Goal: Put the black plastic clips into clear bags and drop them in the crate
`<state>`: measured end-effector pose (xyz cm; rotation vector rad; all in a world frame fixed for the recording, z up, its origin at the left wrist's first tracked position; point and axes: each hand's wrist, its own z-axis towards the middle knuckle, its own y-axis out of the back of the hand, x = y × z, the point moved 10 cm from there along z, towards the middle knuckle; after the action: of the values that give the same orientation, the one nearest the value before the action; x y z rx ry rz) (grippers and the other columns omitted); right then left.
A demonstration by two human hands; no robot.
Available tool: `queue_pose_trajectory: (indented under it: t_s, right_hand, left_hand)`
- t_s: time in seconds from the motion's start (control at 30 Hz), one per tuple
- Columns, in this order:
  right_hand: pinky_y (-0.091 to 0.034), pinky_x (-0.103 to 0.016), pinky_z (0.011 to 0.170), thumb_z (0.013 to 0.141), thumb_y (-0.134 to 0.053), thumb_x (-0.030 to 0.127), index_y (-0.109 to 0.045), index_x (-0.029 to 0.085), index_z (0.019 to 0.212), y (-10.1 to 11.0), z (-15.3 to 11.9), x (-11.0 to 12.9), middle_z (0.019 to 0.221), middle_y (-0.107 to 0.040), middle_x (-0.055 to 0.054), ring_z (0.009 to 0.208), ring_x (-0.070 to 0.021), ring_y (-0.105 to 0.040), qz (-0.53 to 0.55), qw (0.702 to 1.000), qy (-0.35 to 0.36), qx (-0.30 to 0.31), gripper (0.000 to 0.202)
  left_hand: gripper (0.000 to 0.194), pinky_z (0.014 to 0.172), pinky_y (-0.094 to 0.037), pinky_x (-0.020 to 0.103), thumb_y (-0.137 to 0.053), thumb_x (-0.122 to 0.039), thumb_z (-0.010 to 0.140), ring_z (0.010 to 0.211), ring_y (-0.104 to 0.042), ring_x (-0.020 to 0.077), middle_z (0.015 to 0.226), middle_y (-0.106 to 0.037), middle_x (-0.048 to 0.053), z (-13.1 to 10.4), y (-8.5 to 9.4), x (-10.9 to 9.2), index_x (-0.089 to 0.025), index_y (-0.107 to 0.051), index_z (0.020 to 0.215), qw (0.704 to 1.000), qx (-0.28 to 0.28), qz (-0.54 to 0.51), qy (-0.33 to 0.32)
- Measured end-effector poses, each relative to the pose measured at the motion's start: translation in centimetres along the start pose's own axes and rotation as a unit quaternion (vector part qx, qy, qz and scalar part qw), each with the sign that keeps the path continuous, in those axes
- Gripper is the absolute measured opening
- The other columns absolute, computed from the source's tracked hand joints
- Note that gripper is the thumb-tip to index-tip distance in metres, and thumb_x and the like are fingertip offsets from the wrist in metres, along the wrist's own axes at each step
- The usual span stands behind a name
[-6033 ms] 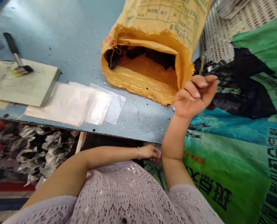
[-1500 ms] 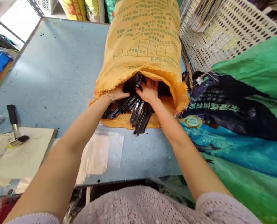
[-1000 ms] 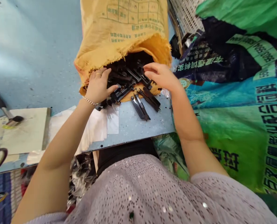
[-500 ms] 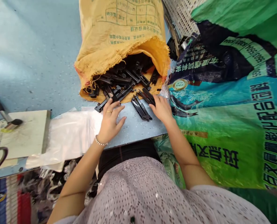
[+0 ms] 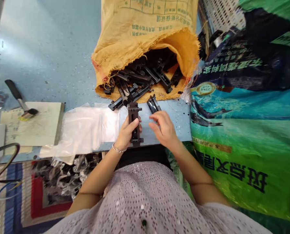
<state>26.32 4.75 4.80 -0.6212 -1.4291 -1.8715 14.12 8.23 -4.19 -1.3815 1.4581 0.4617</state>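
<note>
My left hand (image 5: 128,132) grips a long black plastic part (image 5: 133,112), held upright with the thumb across its front. To its right, my right hand (image 5: 164,128) is empty, its fingers curved and apart. Just beyond those fingers another black part (image 5: 153,104) lies on the blue table, partly hidden by the hand. Many similar black parts (image 5: 145,76) spill from the mouth of a yellow woven sack (image 5: 125,42) lying on its side in front of me.
Clear plastic bags (image 5: 81,125) lie left of my hands. Further left are a pad of paper (image 5: 46,120) and a black-handled hammer (image 5: 19,97) resting on it. A green and blue printed sack (image 5: 232,136) covers the right side, below a white perforated basket (image 5: 223,14).
My left hand has taken hold of a black part and drawn it toward my body. My right hand has come away from the parts near the sack. The view has shifted left.
</note>
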Motion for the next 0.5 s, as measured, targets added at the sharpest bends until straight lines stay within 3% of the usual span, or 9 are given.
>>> queue_pose_trajectory:
  t_s: [0.1, 0.2, 0.27, 0.37, 0.43, 0.5]
  right_hand:
    - [-0.051, -0.046, 0.088, 0.104, -0.042, 0.056, -0.064, 0.024, 0.099, -0.8, 3.1, -1.6, 0.099, -0.067, -0.012, 0.099, -0.0292, -0.061, -0.070, 0.998, -0.002, 0.003, 0.039]
    - [-0.048, -0.038, 0.074, 0.108, -0.024, 0.057, -0.057, 0.025, 0.080, -2.3, 4.7, -3.4, 0.077, -0.061, -0.006, 0.077, -0.0227, -0.060, -0.034, 0.997, -0.065, 0.040, 0.054]
    - [-0.046, -0.035, 0.068, 0.109, -0.020, 0.059, -0.054, 0.025, 0.077, -3.2, 3.7, -3.3, 0.071, -0.058, -0.003, 0.069, -0.0198, -0.057, 0.002, 0.994, -0.088, 0.064, 0.058]
    - [-0.045, -0.036, 0.069, 0.104, -0.033, 0.068, -0.058, 0.025, 0.078, -4.4, 0.0, 0.1, 0.076, -0.061, -0.005, 0.074, -0.0219, -0.059, -0.013, 0.995, 0.013, 0.101, 0.056]
    - [-0.044, -0.036, 0.064, 0.103, -0.040, 0.065, -0.058, 0.024, 0.075, -5.2, -2.8, 1.9, 0.073, -0.061, -0.005, 0.071, -0.0219, -0.057, -0.016, 0.988, 0.081, 0.133, 0.053]
    - [-0.043, -0.035, 0.060, 0.108, -0.035, 0.055, -0.055, 0.025, 0.071, -5.2, -4.1, 1.5, 0.065, -0.057, -0.003, 0.063, -0.0201, -0.053, 0.013, 0.985, 0.078, 0.153, 0.052]
  left_hand:
    - [0.043, 0.048, -0.040, 0.025, -0.073, -0.060, 0.085, 0.055, -0.055, 0.0128, 0.067, -0.062, 0.000, -1.4, 0.2, 0.3, -0.022, -0.061, 0.101, 0.999, 0.031, 0.027, 0.009]
    - [0.040, 0.045, -0.038, 0.025, -0.073, -0.059, 0.086, 0.053, -0.054, 0.0124, 0.067, -0.061, 0.000, -1.8, 0.2, 0.8, -0.023, -0.062, 0.100, 1.000, 0.019, 0.016, 0.015]
    - [0.040, 0.044, -0.037, 0.025, -0.070, -0.061, 0.087, 0.051, -0.052, 0.0121, 0.064, -0.058, 0.000, -1.4, 0.4, 0.9, -0.023, -0.061, 0.096, 0.999, -0.003, -0.021, 0.025]
    - [0.043, 0.047, -0.042, 0.025, -0.064, -0.064, 0.088, 0.053, -0.052, 0.0121, 0.067, -0.057, 0.000, -0.6, 0.8, 1.2, -0.023, -0.061, 0.099, 0.996, -0.021, -0.073, 0.051]
    - [0.045, 0.055, -0.050, 0.028, -0.060, -0.064, 0.091, 0.062, -0.059, 0.0138, 0.079, -0.063, 0.002, -0.2, 1.3, 1.4, -0.023, -0.062, 0.109, 0.997, -0.020, -0.048, 0.054]
    - [0.047, 0.074, -0.058, 0.034, -0.056, -0.059, 0.094, 0.084, -0.067, 0.0194, 0.100, -0.067, 0.007, 0.1, 2.0, 1.4, -0.025, -0.059, 0.128, 0.999, -0.025, 0.045, 0.012]
